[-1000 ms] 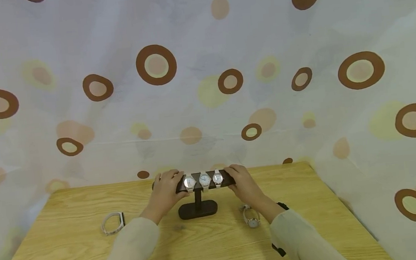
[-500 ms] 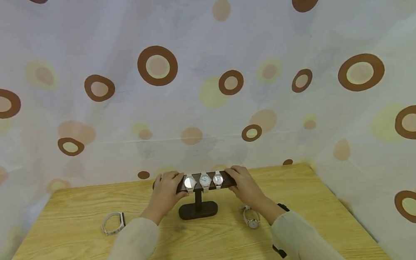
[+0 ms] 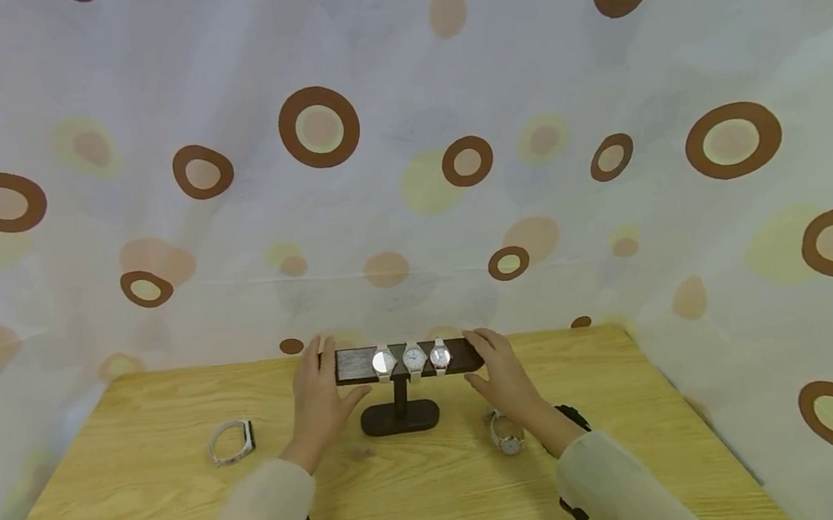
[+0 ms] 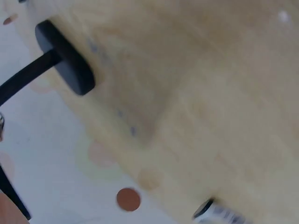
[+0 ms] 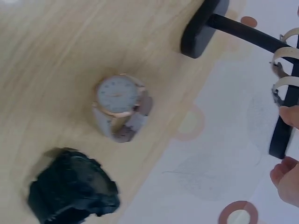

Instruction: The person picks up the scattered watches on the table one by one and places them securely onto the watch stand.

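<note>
A dark T-shaped watch stand (image 3: 355, 366) stands upright near the table's back edge. Three white-strapped watches (image 3: 414, 359) sit round its bar, from the middle toward the right. My left hand (image 3: 320, 399) is at the bar's left end, fingers extended upward and thumb spread below the bar. At the right end is my right hand (image 3: 505, 375), its fingertips by the top edge and its thumb apart, lower down. In the right wrist view, the right fingers (image 5: 286, 175) are right by the bar's tip, and the thumb overlaps the bar. The left wrist view shows only a sliver of hand.
A white band (image 3: 231, 443) lies on the wooden table (image 3: 380, 506) at left. On the right lie a pale-strapped watch with a rose-gold case (image 5: 117, 95) and a bulky black watch (image 5: 72, 186). Black pieces show beside both sleeves. A dotted curtain (image 3: 379, 188) hangs behind.
My left hand has let go of the bar and moved left, uncovering its left end. My right hand has loosened and shifted slightly right. The watches stay on the bar.
</note>
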The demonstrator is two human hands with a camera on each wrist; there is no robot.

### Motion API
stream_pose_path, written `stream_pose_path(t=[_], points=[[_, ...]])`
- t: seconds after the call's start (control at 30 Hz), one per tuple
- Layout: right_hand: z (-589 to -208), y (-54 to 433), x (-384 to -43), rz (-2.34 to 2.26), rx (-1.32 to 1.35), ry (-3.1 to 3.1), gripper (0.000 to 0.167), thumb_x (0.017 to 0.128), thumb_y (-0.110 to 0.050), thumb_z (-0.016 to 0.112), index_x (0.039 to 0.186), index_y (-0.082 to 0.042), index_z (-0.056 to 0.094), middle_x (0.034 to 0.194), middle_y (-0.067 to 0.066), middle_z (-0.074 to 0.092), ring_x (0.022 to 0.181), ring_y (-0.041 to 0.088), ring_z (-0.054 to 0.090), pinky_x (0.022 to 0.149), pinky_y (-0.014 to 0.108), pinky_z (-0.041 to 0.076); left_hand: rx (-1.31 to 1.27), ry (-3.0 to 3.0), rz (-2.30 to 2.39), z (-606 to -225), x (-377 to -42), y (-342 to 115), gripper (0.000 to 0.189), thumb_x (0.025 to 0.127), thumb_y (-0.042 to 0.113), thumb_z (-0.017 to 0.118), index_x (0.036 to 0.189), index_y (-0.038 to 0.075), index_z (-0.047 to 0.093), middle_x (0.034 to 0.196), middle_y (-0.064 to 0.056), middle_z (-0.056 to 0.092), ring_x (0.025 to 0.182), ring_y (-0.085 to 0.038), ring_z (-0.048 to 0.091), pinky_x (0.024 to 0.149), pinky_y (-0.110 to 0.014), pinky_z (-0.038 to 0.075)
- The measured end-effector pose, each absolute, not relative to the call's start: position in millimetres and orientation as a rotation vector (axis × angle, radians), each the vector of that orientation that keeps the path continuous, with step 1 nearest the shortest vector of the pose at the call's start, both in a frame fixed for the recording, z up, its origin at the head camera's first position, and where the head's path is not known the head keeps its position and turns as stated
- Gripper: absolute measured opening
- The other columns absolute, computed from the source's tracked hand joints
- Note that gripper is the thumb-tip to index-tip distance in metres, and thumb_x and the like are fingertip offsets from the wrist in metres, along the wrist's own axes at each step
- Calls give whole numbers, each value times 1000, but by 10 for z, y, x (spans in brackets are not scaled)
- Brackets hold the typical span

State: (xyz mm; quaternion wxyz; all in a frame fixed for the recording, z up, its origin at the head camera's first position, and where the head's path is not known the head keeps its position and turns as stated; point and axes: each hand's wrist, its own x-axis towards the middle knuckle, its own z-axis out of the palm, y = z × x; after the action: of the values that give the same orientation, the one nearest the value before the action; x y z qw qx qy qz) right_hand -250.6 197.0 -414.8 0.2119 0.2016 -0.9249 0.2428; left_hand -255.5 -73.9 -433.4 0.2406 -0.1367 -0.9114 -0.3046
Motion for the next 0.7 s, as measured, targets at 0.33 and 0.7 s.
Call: stream_pose_path(t=[0.33, 0.7], points=[[-4545, 2240, -2240, 722, 474, -2501, 55, 80, 1, 69, 130, 4, 48, 123, 22, 56, 114, 37, 53, 93, 48, 49, 113, -2484, -1503, -4739, -2385, -767, 96, 83, 22, 70, 146, -6, 4, 148, -31, 12, 136, -48, 15, 111, -58, 22], [-4711, 2441, -2057, 556, 734, -2812, 29, 77, 6, 68, 105, 0, 64, 106, 15, 65, 96, 30, 62, 74, 32, 57, 194, -2398, -1692, -4959, -2178, -448, 85, 79, 13, 74, 139, -15, 21, 133, -37, 34, 121, -50, 39, 102, -56, 38]])
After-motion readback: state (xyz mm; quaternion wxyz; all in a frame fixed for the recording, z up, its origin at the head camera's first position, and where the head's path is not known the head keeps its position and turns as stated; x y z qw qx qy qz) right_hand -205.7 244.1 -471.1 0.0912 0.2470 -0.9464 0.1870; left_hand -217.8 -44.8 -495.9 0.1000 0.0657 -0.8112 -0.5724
